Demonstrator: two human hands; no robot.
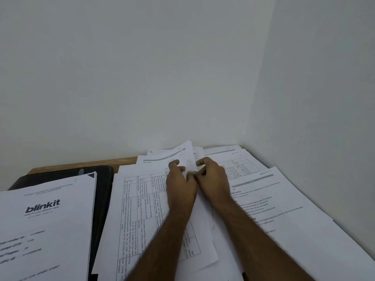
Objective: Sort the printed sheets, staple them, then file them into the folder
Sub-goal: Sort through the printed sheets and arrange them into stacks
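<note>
Printed sheets lie fanned out over the desk. One with a ruled table (138,209) is at centre-left and text pages (284,209) are at the right. My left hand (179,183) and my right hand (213,177) meet over the middle of the pile. Their curled fingers and thumbs pinch one sheet (187,153) whose far end curls up toward the wall. The black folder (104,189) lies at the left. A stack topped by a "blinkit" page (46,220) mostly covers it. No stapler is in view.
The wooden desk (125,160) shows only as a strip behind the papers. White walls meet in a corner close behind and to the right. More table-printed sheets (243,161) reach into that corner.
</note>
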